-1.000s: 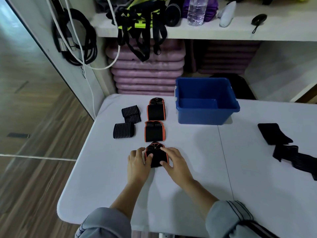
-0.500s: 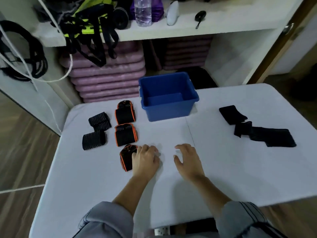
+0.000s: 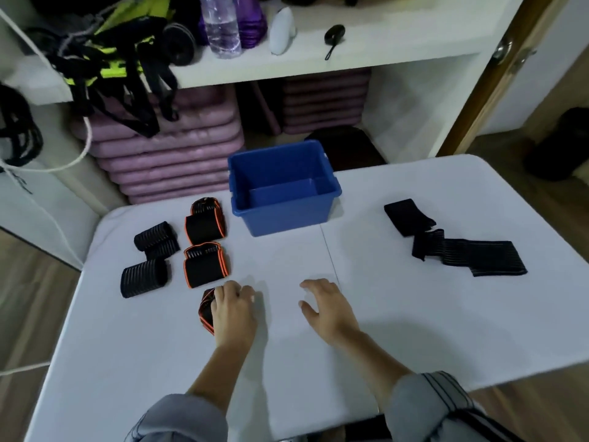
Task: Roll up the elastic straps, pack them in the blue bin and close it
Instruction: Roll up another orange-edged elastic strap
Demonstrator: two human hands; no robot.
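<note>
The blue bin (image 3: 287, 215) stands open and empty at the back middle of the white table (image 3: 414, 330); no lid is in sight. My left hand (image 3: 234, 314) rests on a rolled black strap with orange trim (image 3: 205, 311), covering its right part. Two more orange-trimmed rolls (image 3: 204, 266) (image 3: 205, 224) lie in a line behind it. Left of them sit two black ribbed rolls (image 3: 143, 277) (image 3: 156, 240). My right hand (image 3: 325, 309) is open over bare table, holding nothing. Unrolled black straps (image 3: 468, 256) (image 3: 408, 216) lie at the right.
Behind the table a white shelf (image 3: 382, 55) carries a water bottle (image 3: 221, 30), a black and yellow harness (image 3: 121, 65) and small items. Purple mats (image 3: 165, 154) are stacked under it. Wood floor drops off left and right of the table.
Both hands were pressing the front orange-trimmed roll. My right hand has come off it and moved right; the left stays on it. The view has swung right, showing the unrolled straps.
</note>
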